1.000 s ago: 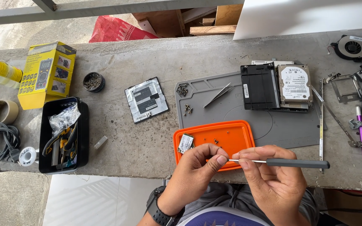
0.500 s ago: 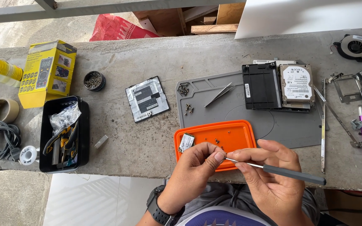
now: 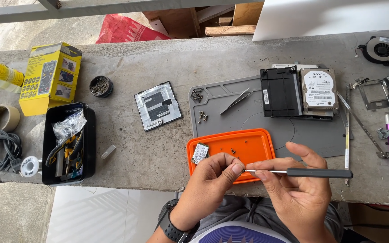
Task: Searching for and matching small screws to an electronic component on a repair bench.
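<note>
A: Which step was in hand?

B: Tip handling. The right hand (image 3: 300,191) pinched the precision screwdriver (image 3: 307,173) between thumb and fingers, shaft level, at lower centre of the frame. The left hand (image 3: 212,180) had thumb and forefinger pressed together on the metal tip; whatever sat between them was too small to tell, probably a screw.

A: Where did this take place?

B: Over the near edge of the orange tray (image 3: 262,139), which held loose screws and a small chip card (image 3: 200,153). The grey mat (image 3: 311,135) lay just beyond, carrying tweezers (image 3: 236,101), a black caddy (image 3: 281,91) and a hard drive (image 3: 319,88).

A: What did the next move call for?

B: By judgement, a steady pinch kept above the tray, so any dropped part would land there and not on the bench (image 3: 158,153).
</note>
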